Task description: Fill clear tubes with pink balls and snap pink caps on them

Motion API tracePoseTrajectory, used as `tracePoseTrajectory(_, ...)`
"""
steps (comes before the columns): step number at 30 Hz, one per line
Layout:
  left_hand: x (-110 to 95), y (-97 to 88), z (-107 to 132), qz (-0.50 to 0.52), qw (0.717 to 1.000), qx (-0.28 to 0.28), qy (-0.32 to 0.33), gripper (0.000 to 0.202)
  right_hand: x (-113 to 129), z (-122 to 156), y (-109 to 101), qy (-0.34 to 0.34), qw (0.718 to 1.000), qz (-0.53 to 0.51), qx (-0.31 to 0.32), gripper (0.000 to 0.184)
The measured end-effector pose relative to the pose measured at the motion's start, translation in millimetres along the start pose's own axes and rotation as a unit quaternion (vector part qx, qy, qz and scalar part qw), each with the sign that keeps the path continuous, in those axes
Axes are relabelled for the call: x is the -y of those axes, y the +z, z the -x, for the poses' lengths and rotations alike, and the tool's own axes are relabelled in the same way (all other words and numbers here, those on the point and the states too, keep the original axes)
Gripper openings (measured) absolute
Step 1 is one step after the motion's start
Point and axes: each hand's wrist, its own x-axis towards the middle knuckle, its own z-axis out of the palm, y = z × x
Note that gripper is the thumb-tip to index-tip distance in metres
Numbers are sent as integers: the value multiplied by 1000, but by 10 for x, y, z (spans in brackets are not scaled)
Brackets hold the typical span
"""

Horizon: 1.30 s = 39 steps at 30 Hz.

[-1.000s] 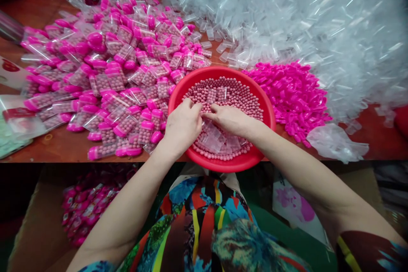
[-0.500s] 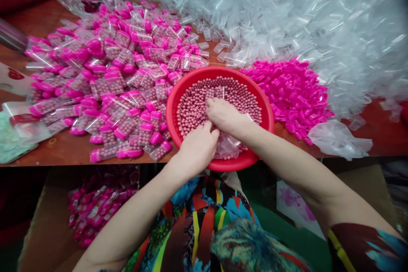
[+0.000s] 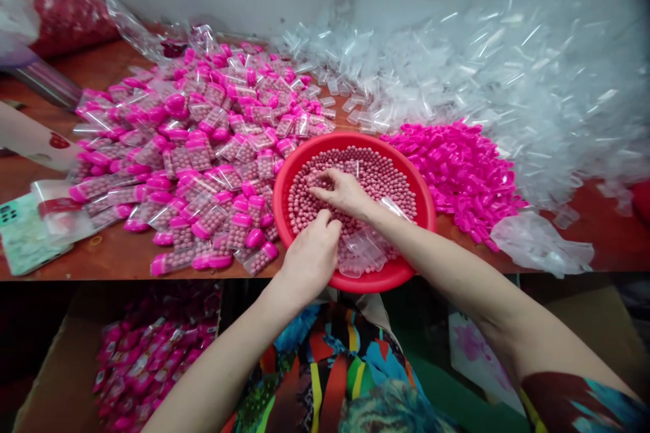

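Note:
A red basin (image 3: pixel 430 206) full of small pink beads (image 3: pixel 391 172) stands at the table's front edge. Over the beads is my right hand (image 3: pixel 345 195), its thumb and fingers apart and no object visible between them. My left hand (image 3: pixel 312 252) is at the basin's near left rim, fingers curled closed; whatever it may hold is hidden. Empty clear plastic containers (image 3: pixel 363 254) lie on the beads at the near side, below my right wrist. Another clear container (image 3: pixel 350 167) rests among the beads beyond my right hand.
Left of the basin spreads a heap of bead-filled containers with pink caps (image 3: pixel 203 149). Loose pink caps (image 3: pixel 462 176) are piled at right, below many clear empties (image 3: pixel 457 74). A plastic bag (image 3: pixel 541 243), a phone (image 3: pixel 33 233) and a box of pink items below (image 3: pixel 152 365) also show.
My right hand has lifted slightly from the beads and its fingers have spread. My left hand has drawn a little away from it. The view has tilted upward.

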Motion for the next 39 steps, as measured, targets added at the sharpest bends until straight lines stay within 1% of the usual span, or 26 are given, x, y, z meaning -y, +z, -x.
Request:
tracePoseTrajectory(2, -5, 11, 10, 8, 1000, 2, -8, 24, 46, -66, 85, 4, 998, -2, -57, 31)
tracePoseTrajectory(4, 4, 21, 19, 34, 999, -20, -9, 25, 68, -132, 159, 16, 997, 18, -77, 32)
tracePoseTrajectory(5, 18, 23, 20, 53, 998, -39, -7, 24, 72, -160, 178, 20, 997, 34, -71, 32)
tracePoseTrajectory(7, 67, 16, 4, 97, 991, -97, -2, 23, 71, -194, 159, 13, 997, 65, -48, 31)
tracePoseTrajectory(9, 142, -10, -36, 146, 975, -169, -10, 22, 76, -186, 55, -1, 996, 74, -45, 31)
tracePoseTrajectory(11, 225, -49, -94, 221, 949, -221, -44, 27, 101, -124, -114, -7, 998, 43, -48, 27)
tracePoseTrajectory(12, 261, -70, -125, 275, 931, -230, -69, 31, 123, -70, -209, -6, 999, 13, -38, 24)
tracePoseTrajectory(14, 307, -109, -181, 392, 883, -228, -120, 35, 180, 79, -383, 1, 998, -55, 14, 22)
tracePoseTrajectory(16, 310, -135, -221, 478, 836, -221, -155, 35, 244, 262, -503, -5, 993, -102, 64, 24)
tracePoseTrajectory(17, 299, -143, -235, 499, 820, -225, -167, 35, 271, 352, -537, -22, 992, -105, 70, 25)
tracePoseTrajectory(18, 283, -147, -246, 509, 810, -232, -174, 35, 293, 435, -558, -52, 992, -92, 64, 25)
tracePoseTrajectory(21, 237, -150, -267, 526, 789, -257, -186, 35, 322, 600, -579, -162, 986, -18, 36, 22)
tracePoseTrajectory(22, 229, -152, -270, 546, 777, -250, -188, 35, 322, 627, -585, -190, 981, 0, 34, 23)
tracePoseTrajectory(23, 224, -158, -272, 574, 764, -228, -187, 34, 320, 643, -594, -210, 977, 13, 37, 25)
tracePoseTrajectory(25, 224, -180, -269, 625, 747, -149, -170, 34, 317, 657, -618, -245, 968, 43, 44, 32)
tracePoseTrajectory(27, 227, -214, -262, 644, 747, -80, -143, 42, 321, 663, -639, -292, 950, 100, 53, 36)
tracePoseTrajectory(28, 227, -234, -259, 643, 752, -62, -131, 52, 325, 667, -645, -316, 938, 132, 62, 37)
tracePoseTrajectory(30, 227, -270, -265, 636, 761, -39, -121, 75, 331, 677, -647, -346, 917, 181, 80, 38)
tracePoseTrajectory(32, 232, -292, -291, 635, 764, -15, -117, 90, 322, 688, -634, -356, 908, 199, 94, 43)
tracePoseTrajectory(34, 249, -295, -335, 642, 758, 4, -114, 92, 289, 700, -601, -368, 905, 193, 90, 47)
tracePoseTrajectory(36, 277, -283, -385, 652, 749, 9, -121, 91, 234, 724, -544, -377, 908, 168, 69, 47)
tracePoseTrajectory(38, 303, -270, -426, 660, 739, 3, -136, 88, 170, 762, -467, -364, 922, 126, 44, 46)
tracePoseTrajectory(39, 312, -268, -439, 662, 735, -3, -144, 86, 141, 785, -426, -343, 934, 101, 30, 46)
